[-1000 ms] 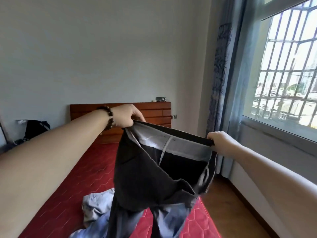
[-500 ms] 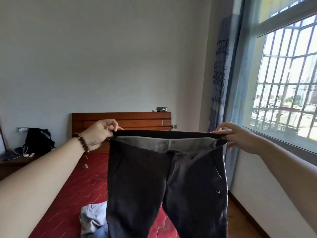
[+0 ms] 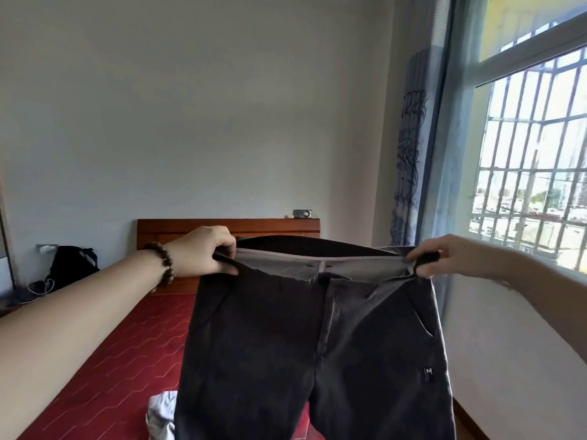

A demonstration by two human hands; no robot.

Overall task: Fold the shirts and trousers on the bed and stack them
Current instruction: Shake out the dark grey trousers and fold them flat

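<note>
Dark grey trousers [image 3: 286, 354] hang in the air in front of me, spread flat by the waistband, legs running down out of view. My left hand [image 3: 203, 252], with a bead bracelet on the wrist, grips the waistband's left end. My right hand [image 3: 441, 257] pinches the waistband's right end. The pale grey inside of the waistband faces me at the top. Below the trousers, a crumpled light grey garment [image 3: 162, 414] lies on the red bed [image 3: 111, 360], partly hidden by the left leg.
A wooden headboard [image 3: 178, 230] stands against the far wall with a small device [image 3: 302, 213] on top. A black bag [image 3: 71, 265] sits on a low stand at the left. A curtain [image 3: 413, 154] and a barred window [image 3: 533, 160] fill the right side.
The trousers went from bunched and twisted to stretched wide and flat. My hands moved apart along the waistband. The view tilted upward, and the bed's garments dropped lower in view.
</note>
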